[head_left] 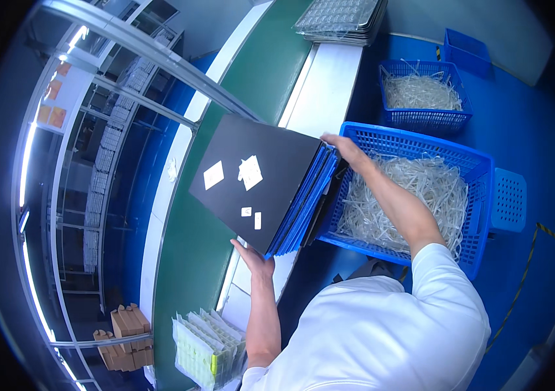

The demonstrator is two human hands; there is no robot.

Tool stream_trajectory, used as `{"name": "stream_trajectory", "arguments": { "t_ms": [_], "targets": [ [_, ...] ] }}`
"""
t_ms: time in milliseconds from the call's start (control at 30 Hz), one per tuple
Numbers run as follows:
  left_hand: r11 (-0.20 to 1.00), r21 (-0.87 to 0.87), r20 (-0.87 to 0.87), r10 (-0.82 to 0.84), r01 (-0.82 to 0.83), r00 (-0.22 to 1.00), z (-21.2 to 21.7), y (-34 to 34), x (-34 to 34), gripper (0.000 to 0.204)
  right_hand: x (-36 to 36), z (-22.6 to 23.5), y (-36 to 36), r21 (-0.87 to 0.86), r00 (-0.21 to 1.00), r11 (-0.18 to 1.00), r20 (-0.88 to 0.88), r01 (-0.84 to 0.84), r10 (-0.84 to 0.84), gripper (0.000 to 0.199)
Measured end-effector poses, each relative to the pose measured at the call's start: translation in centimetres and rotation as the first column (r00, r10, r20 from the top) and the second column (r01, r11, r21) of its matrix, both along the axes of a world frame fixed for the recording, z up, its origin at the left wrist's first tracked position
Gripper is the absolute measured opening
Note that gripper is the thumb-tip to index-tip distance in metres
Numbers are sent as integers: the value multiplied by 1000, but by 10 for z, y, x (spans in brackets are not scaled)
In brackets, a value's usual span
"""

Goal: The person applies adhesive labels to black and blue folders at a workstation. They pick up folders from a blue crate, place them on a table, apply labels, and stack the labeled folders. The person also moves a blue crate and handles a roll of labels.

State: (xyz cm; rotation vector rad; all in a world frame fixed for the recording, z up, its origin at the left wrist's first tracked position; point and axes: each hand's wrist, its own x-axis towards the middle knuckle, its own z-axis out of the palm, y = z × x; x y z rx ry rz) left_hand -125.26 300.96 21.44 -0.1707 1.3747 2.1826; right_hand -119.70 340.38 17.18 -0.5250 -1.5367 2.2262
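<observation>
A thick stack of black and blue sheets (251,176) is held between my two hands over the conveyor and its white side ledge. Its top face is black, with several white labels stuck on it, and blue and black edges show along the right side. My left hand (255,260) grips the near corner, its fingers partly hidden beneath. At the far right corner, my right hand (348,151) is closed on the edge of the stack. My right forearm passes over a big blue basket (421,135) filled with tangled clear plastic strips (401,202).
The green conveyor belt (176,260) runs along my left. Clear plastic trays (339,19) are stacked at its far end; bagged trays (209,345) stand nearby. A smaller strip-filled basket (424,117), a blue bin (466,52) and a blue stool (509,199) are right. Cardboard boxes (127,332) sit left.
</observation>
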Motion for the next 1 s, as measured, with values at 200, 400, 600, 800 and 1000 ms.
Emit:
{"name": "stream_trajectory", "arguments": {
  "t_ms": [200,400,600,800,1000],
  "targets": [
    [996,31,-111,83,-80,990,40,82,47,84,-6,4,1,-264,965,931,13,-251,263,51],
    [988,107,-159,125,-109,979,34,107,54,78,1,30,7,-144,950,953,123,-268,286,70],
    [987,6,-174,158,-160,972,39,109,52,74,-3,19,19,-315,999,949,19,-34,42,78],
    [971,-30,-175,228,-237,958,43,95,40,84,7,63,-6,69,965,995,-259,71,-51,58],
    [974,111,-91,210,-200,973,89,129,60,84,3,41,-13,269,978,950,-175,159,-115,49]
  ]
}}
